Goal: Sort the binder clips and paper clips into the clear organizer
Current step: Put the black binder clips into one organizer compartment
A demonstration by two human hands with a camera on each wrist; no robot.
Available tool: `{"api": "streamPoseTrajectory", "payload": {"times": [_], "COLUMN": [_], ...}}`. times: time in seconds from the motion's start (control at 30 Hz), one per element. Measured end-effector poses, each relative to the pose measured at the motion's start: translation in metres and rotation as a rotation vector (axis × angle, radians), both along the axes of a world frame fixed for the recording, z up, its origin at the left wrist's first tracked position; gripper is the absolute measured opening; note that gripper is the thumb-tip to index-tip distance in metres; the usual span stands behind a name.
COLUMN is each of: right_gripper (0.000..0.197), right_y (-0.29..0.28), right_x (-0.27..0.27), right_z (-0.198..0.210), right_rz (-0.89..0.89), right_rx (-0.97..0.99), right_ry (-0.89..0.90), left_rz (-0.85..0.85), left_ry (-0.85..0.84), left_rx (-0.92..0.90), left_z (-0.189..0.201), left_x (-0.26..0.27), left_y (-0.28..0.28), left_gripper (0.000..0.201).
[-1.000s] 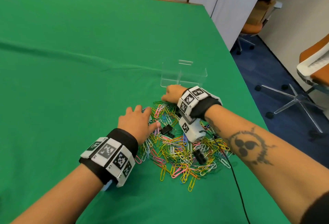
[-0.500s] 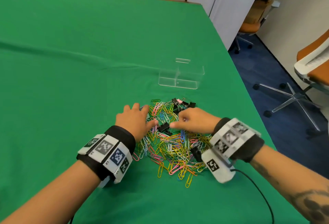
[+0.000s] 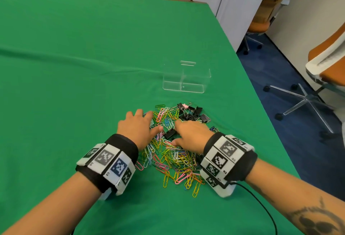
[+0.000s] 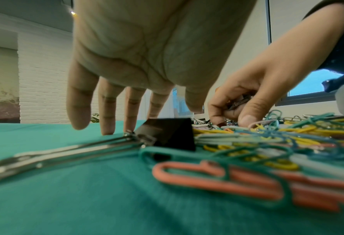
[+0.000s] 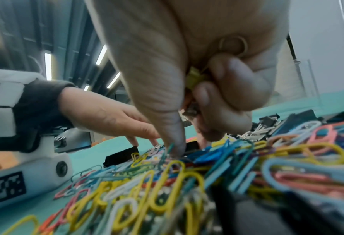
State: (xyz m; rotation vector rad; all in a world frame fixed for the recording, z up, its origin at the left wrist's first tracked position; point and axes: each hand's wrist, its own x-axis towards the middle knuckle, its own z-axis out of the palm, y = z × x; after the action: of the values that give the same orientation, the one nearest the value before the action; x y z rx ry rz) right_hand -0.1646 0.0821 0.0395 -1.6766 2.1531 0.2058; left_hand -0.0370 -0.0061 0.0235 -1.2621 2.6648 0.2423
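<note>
A heap of coloured paper clips lies on the green cloth, with black binder clips bunched at its far edge. The clear organizer stands just beyond, both compartments bare. My left hand rests at the heap's left side, fingers straight and spread, tips touching the cloth. A black binder clip lies between the two hands. My right hand sits on the heap with fingers curled around a few small binder clips, one yellow; its thumb tip presses into the paper clips.
The table's right edge runs close to the heap. Office chairs stand on the blue floor beyond it. A black cable trails from my right wristband toward me. Green cloth stretches far to the left.
My right hand has come back from the organizer's near wall to the middle of the heap and settled beside the left hand. The left hand has barely shifted.
</note>
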Motion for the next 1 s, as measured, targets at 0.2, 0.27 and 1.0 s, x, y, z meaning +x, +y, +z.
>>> {"api": "streamPoseTrajectory", "payload": {"times": [0.2, 0.27, 1.0], "right_gripper": [0.028, 0.032, 0.02], "right_y": [-0.005, -0.003, 0.076], "right_x": [-0.009, -0.011, -0.097], "right_z": [0.0, 0.0, 0.014], "right_rz": [-0.099, -0.114, -0.871], "right_rx": [0.066, 0.013, -0.313], "right_ry": [-0.214, -0.204, -1.323], "left_rz": [-0.001, 0.002, -0.124], "left_ry": [-0.004, -0.007, -0.004], "left_rx": [-0.005, -0.008, -0.028], "left_z": [0.001, 0.0, 0.037], "left_x": [0.0, 0.0, -0.019], "left_y": [0.001, 0.001, 0.006], "left_gripper": [0.062, 0.063, 0.058]}}
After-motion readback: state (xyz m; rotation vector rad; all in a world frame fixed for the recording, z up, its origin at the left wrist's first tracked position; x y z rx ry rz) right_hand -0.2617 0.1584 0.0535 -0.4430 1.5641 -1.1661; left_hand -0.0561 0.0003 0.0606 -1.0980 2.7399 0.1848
